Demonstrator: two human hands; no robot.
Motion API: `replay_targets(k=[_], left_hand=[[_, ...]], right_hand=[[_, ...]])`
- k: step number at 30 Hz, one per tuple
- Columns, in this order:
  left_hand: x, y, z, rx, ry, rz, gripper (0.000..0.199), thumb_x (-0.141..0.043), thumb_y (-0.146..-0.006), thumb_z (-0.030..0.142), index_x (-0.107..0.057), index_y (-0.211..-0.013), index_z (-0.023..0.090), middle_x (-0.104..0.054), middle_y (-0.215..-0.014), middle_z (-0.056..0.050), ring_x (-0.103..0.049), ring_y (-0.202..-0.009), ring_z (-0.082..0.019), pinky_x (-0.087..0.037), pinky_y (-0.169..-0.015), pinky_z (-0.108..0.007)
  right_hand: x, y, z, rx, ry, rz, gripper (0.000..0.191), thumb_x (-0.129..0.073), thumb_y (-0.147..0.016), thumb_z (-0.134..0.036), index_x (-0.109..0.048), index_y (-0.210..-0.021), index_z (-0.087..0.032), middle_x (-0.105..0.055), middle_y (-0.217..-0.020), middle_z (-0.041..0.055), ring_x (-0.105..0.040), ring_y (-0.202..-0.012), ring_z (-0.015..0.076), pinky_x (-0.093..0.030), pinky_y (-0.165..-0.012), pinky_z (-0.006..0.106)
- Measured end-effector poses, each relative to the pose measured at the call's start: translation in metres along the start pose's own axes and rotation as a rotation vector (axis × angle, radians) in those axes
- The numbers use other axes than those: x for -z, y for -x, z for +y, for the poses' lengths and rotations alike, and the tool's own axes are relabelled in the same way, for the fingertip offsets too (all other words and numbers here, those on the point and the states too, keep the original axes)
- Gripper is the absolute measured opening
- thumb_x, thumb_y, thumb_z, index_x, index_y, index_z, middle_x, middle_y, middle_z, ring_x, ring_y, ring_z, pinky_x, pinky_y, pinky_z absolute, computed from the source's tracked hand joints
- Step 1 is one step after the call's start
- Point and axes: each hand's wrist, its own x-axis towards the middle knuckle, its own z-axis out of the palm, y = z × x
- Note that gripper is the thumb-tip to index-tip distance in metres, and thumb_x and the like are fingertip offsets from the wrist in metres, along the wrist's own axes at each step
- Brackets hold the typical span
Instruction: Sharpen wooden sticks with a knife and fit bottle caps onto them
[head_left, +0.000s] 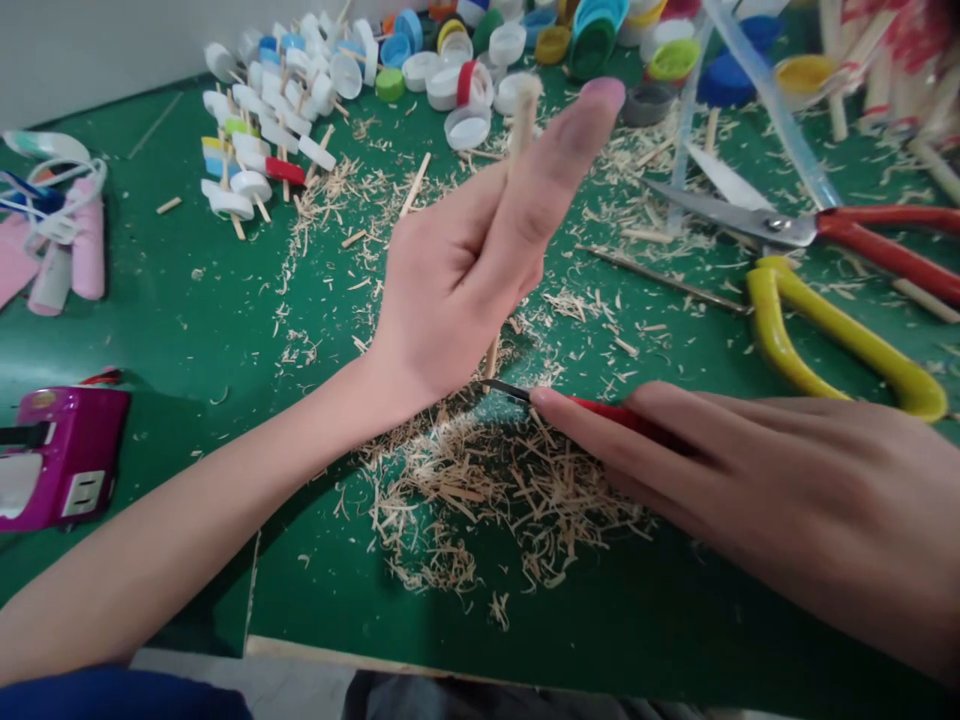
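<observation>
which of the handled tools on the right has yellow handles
The pliers, lying nearer the right hand. The scissors just beyond them have red handles, and the small knife under the right hand is red too.

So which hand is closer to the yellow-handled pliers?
The right hand. It lies just below the yellow-handled pliers, holding a red-handled knife. The left hand grips a wooden stick, further left.

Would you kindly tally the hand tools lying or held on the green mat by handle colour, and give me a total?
Red-handled: 2, the scissors lying at the right and the small knife under the right hand, its blade at the wooden stick held in the left hand.
Yellow-handled: 1, the pliers.
Total: 3
</observation>
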Motion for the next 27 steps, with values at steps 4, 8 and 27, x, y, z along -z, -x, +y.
replay_targets(k=[4, 8, 27], left_hand=[[-0.008, 0.0, -0.001, 0.021, -0.196, -0.009, 0.086, 0.011, -0.095, 0.039, -0.069, -0.1, 0.009, -0.037, -0.058, 0.005, -0.062, -0.05, -0.003, -0.037, -0.054, -0.018], [-0.005, 0.001, 0.007, 0.054, -0.213, -0.006, 0.099, 0.025, -0.085, 0.037, -0.068, -0.104, 0.008, -0.035, -0.06, 0.005, -0.065, -0.056, -0.003, -0.037, -0.056, -0.017], [0.01, -0.001, 0.009, 0.138, 0.237, -0.086, 0.054, -0.023, -0.104, 0.025, -0.05, -0.058, 0.018, -0.041, -0.06, 0.001, -0.05, -0.055, -0.007, -0.039, -0.057, -0.023]], right_hand=[[-0.008, 0.0, 0.003, -0.01, -0.028, 0.057, 0.051, -0.027, -0.1, -0.013, -0.034, -0.15, -0.016, -0.049, -0.078, -0.001, -0.042, -0.056, 0.012, -0.026, -0.05, 0.031], [-0.009, 0.001, 0.002, 0.015, -0.038, 0.081, 0.051, -0.025, -0.099, -0.011, -0.036, -0.149, -0.014, -0.049, -0.076, -0.0006, -0.045, -0.059, 0.013, -0.028, -0.052, 0.032], [0.005, -0.001, -0.003, -0.002, 0.04, -0.016, 0.056, -0.028, -0.096, -0.004, -0.025, -0.152, -0.009, -0.054, -0.084, 0.0012, -0.049, -0.066, 0.0137, -0.034, -0.054, 0.031]])
